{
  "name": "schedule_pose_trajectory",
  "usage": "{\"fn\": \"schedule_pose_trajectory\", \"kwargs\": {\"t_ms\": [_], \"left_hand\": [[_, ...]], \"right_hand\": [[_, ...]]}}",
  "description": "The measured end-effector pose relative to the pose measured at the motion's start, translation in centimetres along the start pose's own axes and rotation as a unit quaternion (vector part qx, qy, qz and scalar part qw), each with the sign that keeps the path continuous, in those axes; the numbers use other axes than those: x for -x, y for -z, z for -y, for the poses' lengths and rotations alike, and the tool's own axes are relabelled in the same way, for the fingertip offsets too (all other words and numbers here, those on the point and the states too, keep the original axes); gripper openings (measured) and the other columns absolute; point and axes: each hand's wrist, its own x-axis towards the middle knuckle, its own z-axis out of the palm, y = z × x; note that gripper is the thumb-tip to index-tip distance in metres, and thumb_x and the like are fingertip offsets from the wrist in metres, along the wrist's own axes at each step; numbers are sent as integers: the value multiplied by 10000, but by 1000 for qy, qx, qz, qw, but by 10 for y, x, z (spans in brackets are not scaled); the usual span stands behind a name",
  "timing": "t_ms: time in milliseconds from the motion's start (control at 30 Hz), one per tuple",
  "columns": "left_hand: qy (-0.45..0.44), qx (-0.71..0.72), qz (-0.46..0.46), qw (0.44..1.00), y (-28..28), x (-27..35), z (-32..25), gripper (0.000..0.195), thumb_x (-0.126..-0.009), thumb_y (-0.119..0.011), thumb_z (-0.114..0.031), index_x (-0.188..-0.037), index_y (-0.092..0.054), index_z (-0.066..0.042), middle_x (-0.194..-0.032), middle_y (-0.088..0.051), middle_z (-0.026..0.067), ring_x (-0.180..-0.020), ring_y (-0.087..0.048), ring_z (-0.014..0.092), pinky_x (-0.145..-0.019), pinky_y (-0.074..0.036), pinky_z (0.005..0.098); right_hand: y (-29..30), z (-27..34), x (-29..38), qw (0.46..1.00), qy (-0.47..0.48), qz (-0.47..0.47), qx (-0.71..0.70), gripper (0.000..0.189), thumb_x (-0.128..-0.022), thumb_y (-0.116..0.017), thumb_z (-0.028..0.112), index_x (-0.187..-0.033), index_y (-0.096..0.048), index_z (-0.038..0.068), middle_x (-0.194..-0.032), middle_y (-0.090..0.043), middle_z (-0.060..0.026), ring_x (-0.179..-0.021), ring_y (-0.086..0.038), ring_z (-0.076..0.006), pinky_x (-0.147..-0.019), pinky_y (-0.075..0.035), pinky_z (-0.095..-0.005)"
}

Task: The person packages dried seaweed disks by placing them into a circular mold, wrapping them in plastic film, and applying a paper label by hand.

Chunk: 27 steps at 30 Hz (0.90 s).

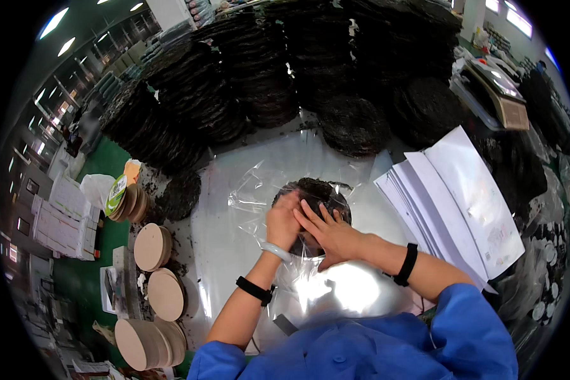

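A dark, round cake of what looks like dried seaweed [325, 190] lies on the worktable in front of me, with a clear plastic bag [247, 197] over or around it. My right hand [335, 235] rests flat on the cake and film, fingers apart. Beside it, my left hand [285, 216] is at the cake's left side, its fingers curled and blurred. Whether those fingers pinch the film cannot be told. Both hands cover much of the cake's near half. Crumpled film reaches out to the left and towards my body.
Tall stacks of dark round cakes [261, 71] line the table's far side. Round tan boards [154, 247] stand in piles at left. To the right lies a fanned stack of white printed sleeves [465, 204]. Behind it sits a scale-like device [498, 85]. The shiny tabletop sheet [228, 247] reflects light.
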Motion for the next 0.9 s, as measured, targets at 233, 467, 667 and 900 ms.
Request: {"fn": "schedule_pose_trajectory", "kwargs": {"t_ms": [233,467,667,900], "left_hand": [[33,399,-96,911,41,37,-129,415,-963,-513,-82,-1342,-457,79,-1342,-534,208,-1256,-525,295,-1059,-417,376],[255,-325,-9,910,2,176,-63,1314,-617,-844,-560,-1548,-64,-59,-1621,-17,152,-1481,48,361,-1192,-67,441],[-192,-197,-71,959,-34,51,-101,572,-761,-606,52,-1320,-550,-56,-1320,-580,158,-1271,-509,359,-1078,-392,441],[-115,-429,23,896,-51,57,-92,225,-845,-540,-99,-999,-672,-2,-1182,-660,165,-1258,-502,326,-1113,-313,459]], "right_hand": [[8,-11,-18,944,-25,314,99,1349,-589,-844,555,-1549,76,322,-1628,13,-127,-1420,8,-563,-1068,-55,-745],[6,12,4,930,4,356,89,1301,-593,-780,666,-1556,27,327,-1625,107,-103,-1413,51,-575,-1051,-17,-760],[-31,1,45,966,-49,239,83,648,-785,-725,439,-1315,-566,101,-1371,-532,-188,-1269,-489,-425,-1064,-374,-528],[-7,-68,87,648,-334,-346,-590,596,-997,-398,508,-1274,-578,12,-1375,-534,-178,-1240,-543,-243,-1057,-388,-369]]}}
